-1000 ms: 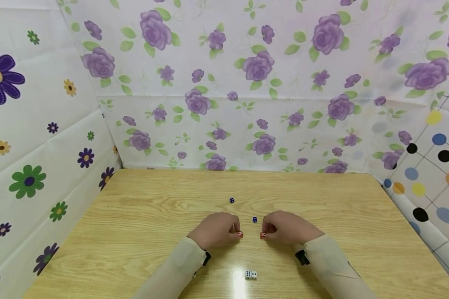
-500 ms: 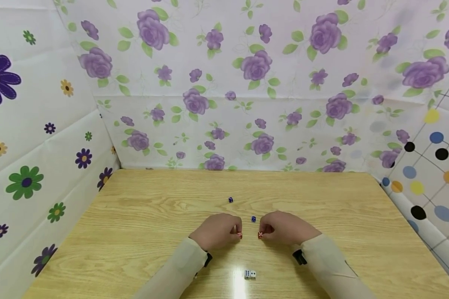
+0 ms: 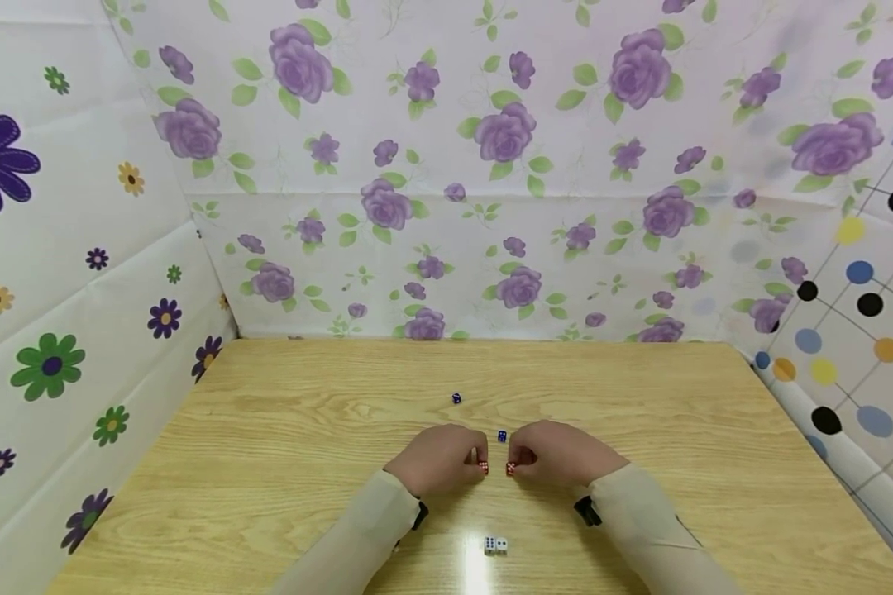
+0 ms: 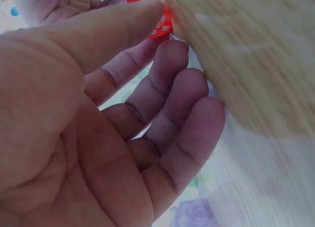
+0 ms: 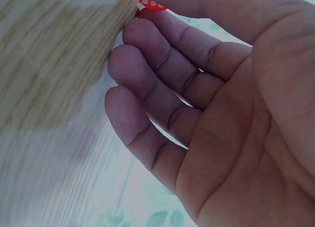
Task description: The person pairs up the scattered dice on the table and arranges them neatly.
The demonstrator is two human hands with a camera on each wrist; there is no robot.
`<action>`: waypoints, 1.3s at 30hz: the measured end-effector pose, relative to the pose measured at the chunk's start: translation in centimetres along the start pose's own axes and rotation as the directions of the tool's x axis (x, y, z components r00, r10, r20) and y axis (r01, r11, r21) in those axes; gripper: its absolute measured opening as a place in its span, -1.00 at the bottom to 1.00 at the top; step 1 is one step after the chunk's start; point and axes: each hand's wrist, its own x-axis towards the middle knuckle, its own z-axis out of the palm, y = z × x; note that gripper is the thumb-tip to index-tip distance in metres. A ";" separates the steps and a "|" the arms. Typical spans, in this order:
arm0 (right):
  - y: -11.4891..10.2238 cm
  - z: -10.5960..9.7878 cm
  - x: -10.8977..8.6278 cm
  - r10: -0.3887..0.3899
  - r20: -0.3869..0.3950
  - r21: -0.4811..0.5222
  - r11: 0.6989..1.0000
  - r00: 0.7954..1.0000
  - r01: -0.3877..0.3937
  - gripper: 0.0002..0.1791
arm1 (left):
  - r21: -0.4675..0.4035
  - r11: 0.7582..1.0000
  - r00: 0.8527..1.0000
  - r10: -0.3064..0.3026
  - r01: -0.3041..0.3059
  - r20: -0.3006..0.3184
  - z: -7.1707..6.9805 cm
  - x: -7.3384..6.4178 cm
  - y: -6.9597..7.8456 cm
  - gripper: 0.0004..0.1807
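Note:
Two red dice with white pips are at the middle of the wooden table. My left hand [image 3: 442,459] pinches the left red die [image 3: 484,468] between thumb and index finger. From the other side, my right hand [image 3: 561,454] pinches the right red die [image 3: 510,468] the same way. A narrow gap separates the two dice in the head view. Up close, the left wrist view shows its die [image 4: 162,26] under the thumb tip, and the right wrist view shows part of the other die [image 5: 150,1]. The remaining fingers of both hands curve loosely near the tabletop.
Just beyond the hands lies a blue die [image 3: 502,435], with a second blue die [image 3: 456,398] farther back and left. Two white dice [image 3: 495,545] sit side by side nearer me. Patterned cloth walls [image 3: 446,207] border the wooden table [image 3: 305,388].
Both hands have drawn closer together, bringing the red dice toward each other and narrowing the gap. The blue and white dice stay where they were on the table.

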 end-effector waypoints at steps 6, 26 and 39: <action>-0.1 0.1 0.4 0.006 -0.004 -0.009 1.000 1.000 -0.006 -0.85 | 0.007 1.000 1.000 -0.012 0.012 0.001 0.0 0.4 0.2 -0.90; -0.3 -0.1 0.8 0.023 -0.003 -0.015 1.000 1.000 -0.023 -0.84 | -0.080 0.997 1.000 -0.009 0.010 0.011 -0.2 0.5 0.4 -0.92; -0.6 0.1 0.9 0.029 -0.007 -0.018 0.999 1.000 -0.029 -0.85 | -0.054 0.998 1.000 -0.017 0.017 0.000 -0.3 0.7 0.5 -0.93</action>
